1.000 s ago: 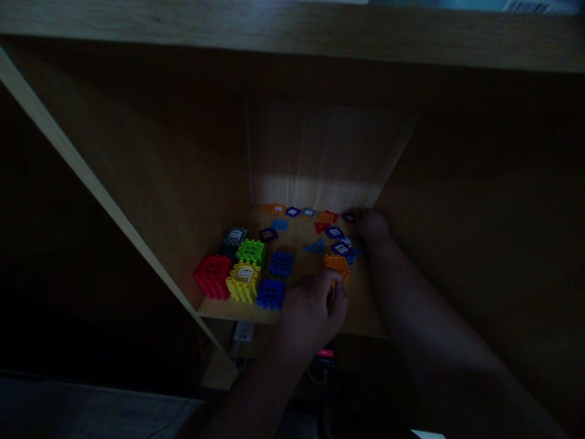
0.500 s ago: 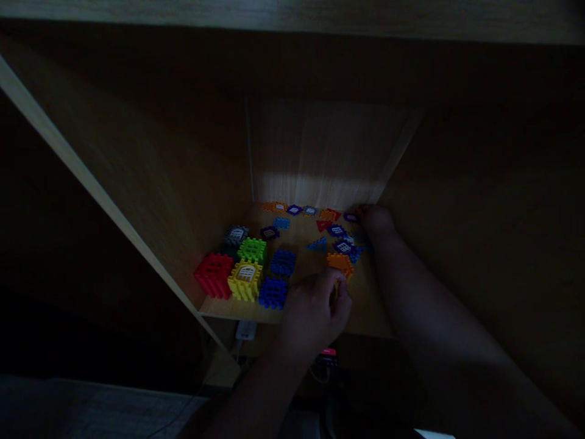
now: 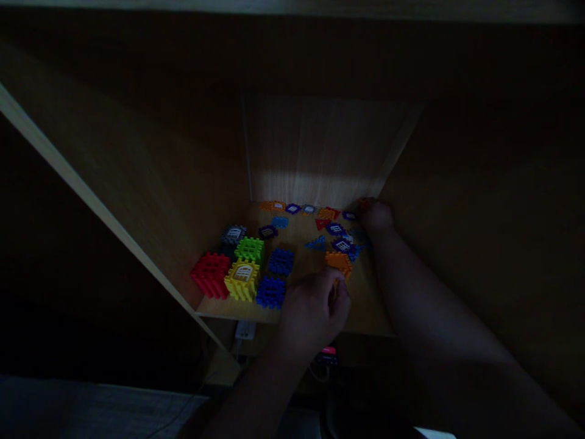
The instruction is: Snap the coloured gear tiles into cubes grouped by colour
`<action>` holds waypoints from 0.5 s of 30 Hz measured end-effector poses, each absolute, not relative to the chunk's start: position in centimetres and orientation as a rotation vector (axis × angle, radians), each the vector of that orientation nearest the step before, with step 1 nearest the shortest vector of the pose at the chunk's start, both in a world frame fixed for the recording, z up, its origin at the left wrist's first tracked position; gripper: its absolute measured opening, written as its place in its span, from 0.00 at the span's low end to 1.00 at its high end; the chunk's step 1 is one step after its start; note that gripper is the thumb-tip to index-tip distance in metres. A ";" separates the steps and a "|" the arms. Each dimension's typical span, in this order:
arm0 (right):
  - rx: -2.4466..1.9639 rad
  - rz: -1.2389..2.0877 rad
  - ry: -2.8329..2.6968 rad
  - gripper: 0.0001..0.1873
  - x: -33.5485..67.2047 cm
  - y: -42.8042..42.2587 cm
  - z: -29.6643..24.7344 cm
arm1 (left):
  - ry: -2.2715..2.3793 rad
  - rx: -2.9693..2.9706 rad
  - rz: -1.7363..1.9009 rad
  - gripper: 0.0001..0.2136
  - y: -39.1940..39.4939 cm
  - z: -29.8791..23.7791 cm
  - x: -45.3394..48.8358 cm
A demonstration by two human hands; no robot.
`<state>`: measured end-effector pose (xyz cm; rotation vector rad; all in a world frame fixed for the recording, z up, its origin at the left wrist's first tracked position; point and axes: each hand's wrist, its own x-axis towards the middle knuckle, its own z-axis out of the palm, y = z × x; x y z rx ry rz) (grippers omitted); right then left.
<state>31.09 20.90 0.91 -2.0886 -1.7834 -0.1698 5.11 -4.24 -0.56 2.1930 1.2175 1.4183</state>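
Left hand [image 3: 315, 311] is curled closed, fingertips touching the orange flat plastic grid tile [image 3: 339, 261] on the wooden shelf [image 3: 304, 259]. Right hand [image 3: 377, 218] is at the back corner, grip I cannot tell. Step prob. picking the tile; a lift needs a firm pinch.

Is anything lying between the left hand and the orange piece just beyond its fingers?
Nothing visible does. The left hand sits right at the near edge of the orange piece; the dim light hides whether they touch. A blue block lies off to its left.
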 end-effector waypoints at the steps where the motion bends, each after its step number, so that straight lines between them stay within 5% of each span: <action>1: -2.082 -0.181 -1.773 0.21 31.1 20.8 0.9 | 1.221 2.196 1.419 0.04 -4.2 -0.6 5.1; 15: -1.547 -0.122 -2.142 0.23 26.9 19.8 3.1 | 1.220 2.218 1.402 0.04 -4.2 -0.6 5.1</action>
